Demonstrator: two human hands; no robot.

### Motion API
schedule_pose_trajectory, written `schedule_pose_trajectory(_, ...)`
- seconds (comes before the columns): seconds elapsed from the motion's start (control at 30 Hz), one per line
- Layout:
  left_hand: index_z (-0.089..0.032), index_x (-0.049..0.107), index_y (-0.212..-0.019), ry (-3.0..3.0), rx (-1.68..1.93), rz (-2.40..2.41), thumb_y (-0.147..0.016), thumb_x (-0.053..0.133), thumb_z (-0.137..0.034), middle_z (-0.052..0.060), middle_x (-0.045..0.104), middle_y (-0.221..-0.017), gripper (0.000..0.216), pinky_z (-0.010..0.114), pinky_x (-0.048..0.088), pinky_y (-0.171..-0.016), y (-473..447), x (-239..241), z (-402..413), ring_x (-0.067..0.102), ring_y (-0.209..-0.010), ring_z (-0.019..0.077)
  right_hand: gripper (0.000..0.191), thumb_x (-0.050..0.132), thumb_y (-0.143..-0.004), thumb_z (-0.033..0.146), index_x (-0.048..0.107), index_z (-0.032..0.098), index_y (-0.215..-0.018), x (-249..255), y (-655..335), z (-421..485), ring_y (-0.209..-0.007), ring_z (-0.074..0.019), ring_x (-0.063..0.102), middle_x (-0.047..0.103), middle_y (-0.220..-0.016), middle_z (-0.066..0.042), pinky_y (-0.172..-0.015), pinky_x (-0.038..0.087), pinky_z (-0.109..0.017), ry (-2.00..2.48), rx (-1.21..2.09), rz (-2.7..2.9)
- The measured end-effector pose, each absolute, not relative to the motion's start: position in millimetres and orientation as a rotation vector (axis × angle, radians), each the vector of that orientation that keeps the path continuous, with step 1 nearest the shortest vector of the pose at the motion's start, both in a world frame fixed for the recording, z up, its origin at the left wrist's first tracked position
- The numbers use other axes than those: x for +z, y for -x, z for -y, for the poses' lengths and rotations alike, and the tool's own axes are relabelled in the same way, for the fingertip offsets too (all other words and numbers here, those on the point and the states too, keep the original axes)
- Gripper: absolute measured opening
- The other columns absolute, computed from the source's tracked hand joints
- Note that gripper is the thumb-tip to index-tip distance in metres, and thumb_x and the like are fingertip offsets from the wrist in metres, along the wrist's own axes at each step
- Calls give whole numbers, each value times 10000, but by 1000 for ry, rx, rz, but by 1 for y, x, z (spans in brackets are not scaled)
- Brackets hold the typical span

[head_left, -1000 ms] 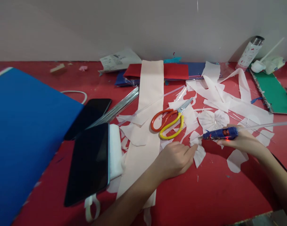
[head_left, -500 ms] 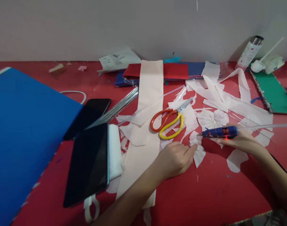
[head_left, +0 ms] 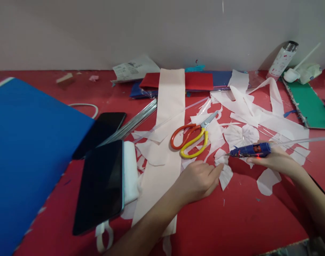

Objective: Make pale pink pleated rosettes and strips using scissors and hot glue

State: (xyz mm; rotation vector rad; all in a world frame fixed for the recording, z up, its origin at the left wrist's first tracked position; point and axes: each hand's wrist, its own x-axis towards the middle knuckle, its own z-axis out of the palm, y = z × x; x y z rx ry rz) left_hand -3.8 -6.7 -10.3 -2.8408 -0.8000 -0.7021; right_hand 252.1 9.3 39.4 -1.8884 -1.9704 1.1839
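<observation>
My right hand (head_left: 274, 159) grips a small blue glue gun (head_left: 250, 150) with a red light on it and a clear glue stick trailing to the right. Its nozzle points left at a small white paper piece (head_left: 224, 171) on the red table (head_left: 231, 220). My left hand (head_left: 198, 180) rests curled on the table, its fingertips pinching the left edge of that paper piece. Orange and yellow scissors (head_left: 190, 136) lie just beyond my left hand. A pleated white paper disc (head_left: 241, 134) lies behind the glue gun.
A long pale paper strip (head_left: 164, 135) runs down the middle. Two dark phones (head_left: 102, 185) and a blue board (head_left: 26, 156) fill the left. White paper scraps (head_left: 261, 110), red and blue sheets (head_left: 199, 80), a bottle (head_left: 282, 61) and a green board (head_left: 309, 105) sit at the back right.
The glue gun and my right hand shifted very slightly; my left hand stayed on the paper piece.
</observation>
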Motion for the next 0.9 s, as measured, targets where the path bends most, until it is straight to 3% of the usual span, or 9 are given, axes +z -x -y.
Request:
schedule_pose_trajectory(0.4, -96, 581, -1012, 2861, -686, 817, -868, 389, -149, -11, 563, -531, 245, 279, 344, -442, 4, -12, 7, 509, -458, 145, 259, 662, -701, 466, 713, 240, -818, 40, -253, -9, -641, -174, 619, 696, -734, -15, -576, 467, -272, 1878, 1179, 1982)
schedule_pose_trajectory(0.9, -79, 582, -1043, 2860, -661, 800, -854, 387, -117, -18, 553, -533, 273, 280, 350, -431, 3, -9, 7, 500, -458, 131, 403, 675, -650, 531, 647, 184, -852, 36, -245, -9, -718, -187, 617, 681, -822, -47, -637, 473, -285, 1968, 1203, 1944)
